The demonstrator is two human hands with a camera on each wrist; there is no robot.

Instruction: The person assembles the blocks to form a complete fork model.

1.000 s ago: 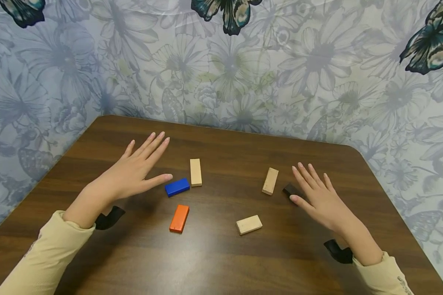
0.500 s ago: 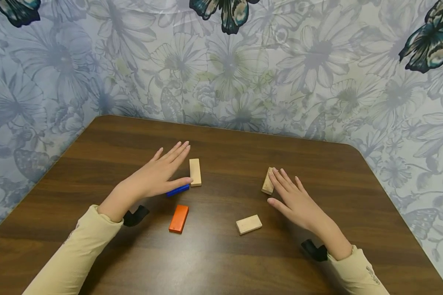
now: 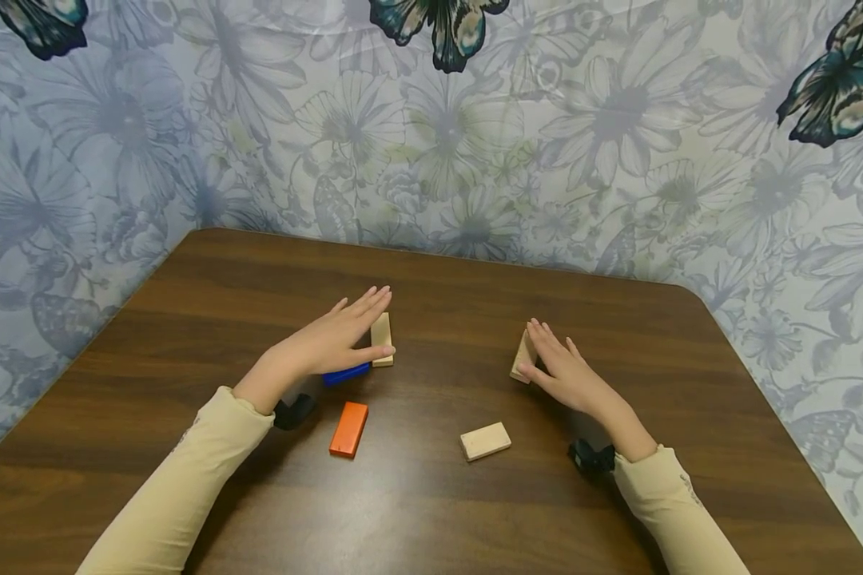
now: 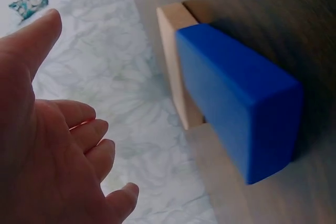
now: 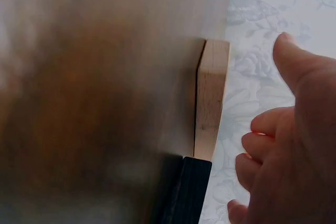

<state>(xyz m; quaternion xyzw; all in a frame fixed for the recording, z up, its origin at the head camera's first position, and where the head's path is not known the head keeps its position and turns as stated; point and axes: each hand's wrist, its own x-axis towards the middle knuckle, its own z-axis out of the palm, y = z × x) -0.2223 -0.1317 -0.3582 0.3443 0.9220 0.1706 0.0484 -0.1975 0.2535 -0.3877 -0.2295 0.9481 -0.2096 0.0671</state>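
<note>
My left hand [image 3: 351,333] hovers with straight fingers over a blue block [image 3: 347,373] and a pale wooden block [image 3: 382,331] that lie side by side on the brown table [image 3: 431,511]. In the left wrist view the blue block [image 4: 236,98] lies against the wooden block [image 4: 172,61], and the hand [image 4: 52,129] is apart from both. My right hand [image 3: 552,361] reaches over a second wooden block [image 3: 521,357], fingers relaxed. The right wrist view shows that wooden block [image 5: 212,98] end to end with a black block [image 5: 186,190], and the hand [image 5: 283,145] does not grip either.
An orange block [image 3: 348,429] and a third wooden block [image 3: 485,440] lie loose nearer to me, between my arms. A floral cloth with butterflies [image 3: 446,120] hangs behind the table's far edge. The table's right corner [image 3: 697,299] is rounded.
Both hands have moved inward. The left has come right over the blue and wooden blocks; the right has come left over the wooden block and now hides the black block in the head view.
</note>
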